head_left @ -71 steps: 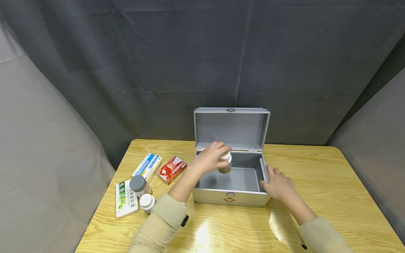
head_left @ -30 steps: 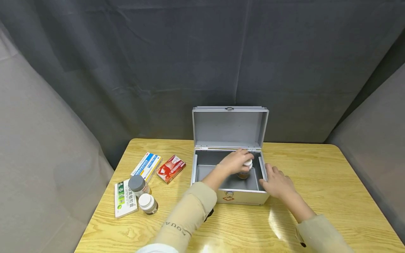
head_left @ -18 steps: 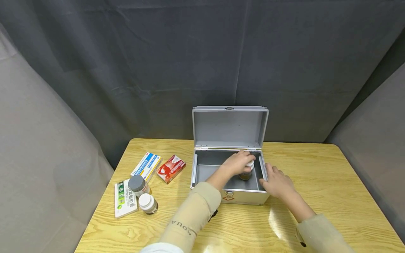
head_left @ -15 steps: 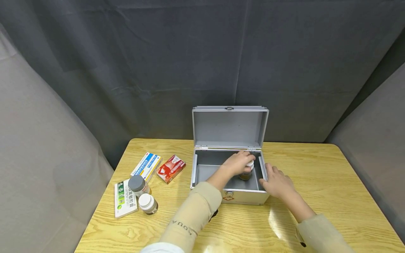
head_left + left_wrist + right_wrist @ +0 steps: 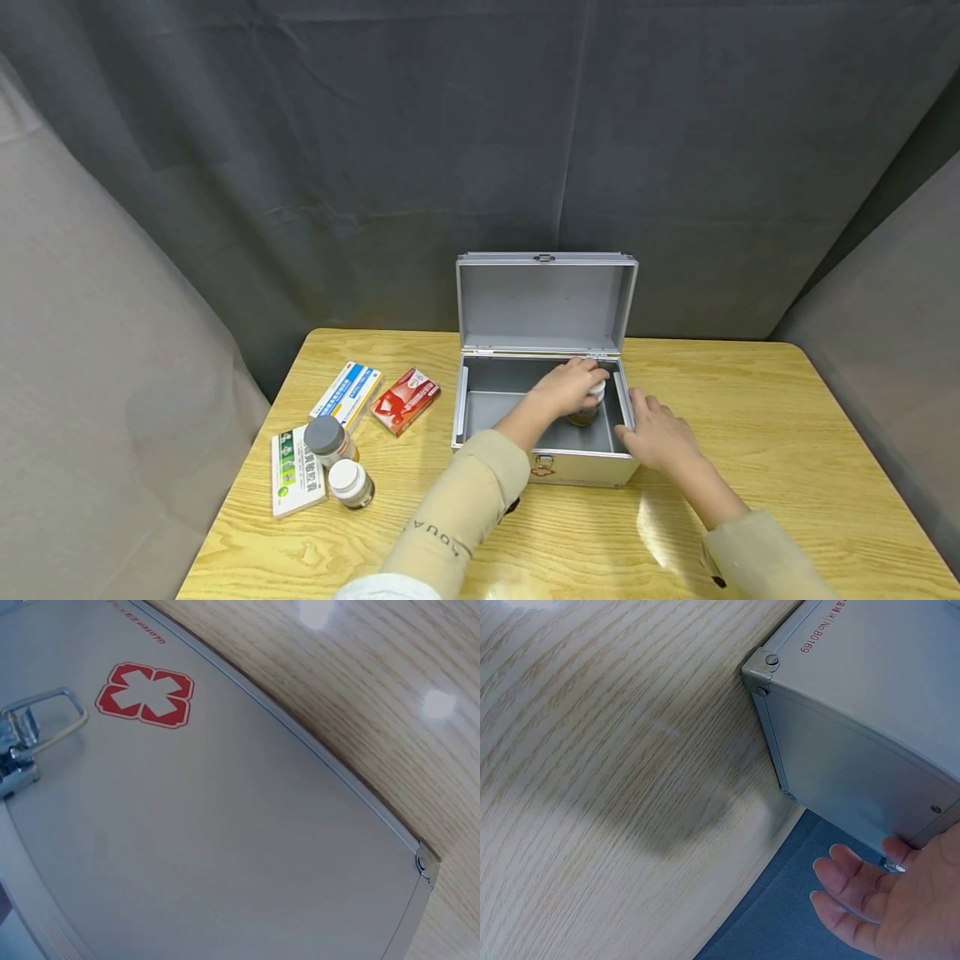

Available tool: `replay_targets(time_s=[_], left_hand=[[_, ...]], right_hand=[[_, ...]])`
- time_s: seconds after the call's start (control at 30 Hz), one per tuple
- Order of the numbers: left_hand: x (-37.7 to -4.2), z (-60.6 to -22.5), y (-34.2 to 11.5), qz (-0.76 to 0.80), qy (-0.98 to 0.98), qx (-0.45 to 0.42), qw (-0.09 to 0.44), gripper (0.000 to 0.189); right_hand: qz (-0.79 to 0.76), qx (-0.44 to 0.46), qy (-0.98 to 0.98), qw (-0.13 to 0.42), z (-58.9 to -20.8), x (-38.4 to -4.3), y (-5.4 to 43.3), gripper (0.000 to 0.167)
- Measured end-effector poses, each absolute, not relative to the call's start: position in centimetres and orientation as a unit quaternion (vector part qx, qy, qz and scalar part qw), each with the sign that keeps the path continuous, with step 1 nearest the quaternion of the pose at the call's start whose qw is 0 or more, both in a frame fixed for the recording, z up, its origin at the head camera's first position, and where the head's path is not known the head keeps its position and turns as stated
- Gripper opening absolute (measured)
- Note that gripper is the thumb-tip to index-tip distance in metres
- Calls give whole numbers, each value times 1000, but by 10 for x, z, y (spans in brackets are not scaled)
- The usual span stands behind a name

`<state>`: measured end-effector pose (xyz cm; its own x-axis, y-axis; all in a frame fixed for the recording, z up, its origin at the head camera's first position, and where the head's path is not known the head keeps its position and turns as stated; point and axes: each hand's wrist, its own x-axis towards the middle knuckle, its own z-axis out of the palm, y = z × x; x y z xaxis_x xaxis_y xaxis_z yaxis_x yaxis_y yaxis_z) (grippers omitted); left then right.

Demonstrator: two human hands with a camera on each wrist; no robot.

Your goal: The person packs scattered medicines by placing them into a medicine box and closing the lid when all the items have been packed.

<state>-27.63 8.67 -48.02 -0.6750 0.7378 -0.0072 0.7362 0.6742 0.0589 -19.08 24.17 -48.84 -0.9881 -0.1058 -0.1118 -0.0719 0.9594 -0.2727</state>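
Note:
A silver medicine case (image 5: 480,471) with a red cross mark stands on the table, its lid (image 5: 547,304) raised. Inside, near the right wall, my left hand (image 5: 561,393) grips a white-capped pill bottle (image 5: 582,418) from above; the fingers partly cover it. The bottle looks upright, and whether it touches the floor of the case is hard to tell. At the case's right wall, my right hand (image 5: 660,433) holds the rim with its thumb over the edge. In the right wrist view that hand's other fingers (image 5: 847,881) curl loosely beside the outer wall.
To the left lie a red medicine box (image 5: 407,402), a blue-and-white box (image 5: 348,393) and a green-and-white box (image 5: 296,479). A grey-capped bottle (image 5: 327,439) and a white-capped jar (image 5: 350,483) stand beside them. A dark curtain (image 5: 375,167) hangs behind the table.
My left hand has carried the pill bottle from over the middle of the case down to its right side. For the last second it has barely moved. The right hand stays at the rim.

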Motion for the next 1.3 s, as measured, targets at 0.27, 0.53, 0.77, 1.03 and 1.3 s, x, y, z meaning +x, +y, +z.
replay_targets(time_s=[0.27, 0.53, 0.77, 1.03, 1.3], left_hand=[[-277, -482, 88, 27, 919, 393, 17, 47], [-275, -481, 88, 34, 922, 384, 22, 48], [-275, -481, 88, 30, 922, 385, 16, 48], [-274, -481, 87, 14, 924, 381, 18, 51], [-273, -476, 84, -19, 917, 399, -1, 52]], right_hand=[[-136, -45, 988, 65, -489, -192, 242, 63], [-136, -45, 988, 63, -489, -191, 241, 63], [-134, -43, 988, 61, -488, -190, 240, 62], [-135, -43, 988, 62, -488, -190, 240, 63], [-128, -45, 989, 56, -488, -190, 241, 62]])
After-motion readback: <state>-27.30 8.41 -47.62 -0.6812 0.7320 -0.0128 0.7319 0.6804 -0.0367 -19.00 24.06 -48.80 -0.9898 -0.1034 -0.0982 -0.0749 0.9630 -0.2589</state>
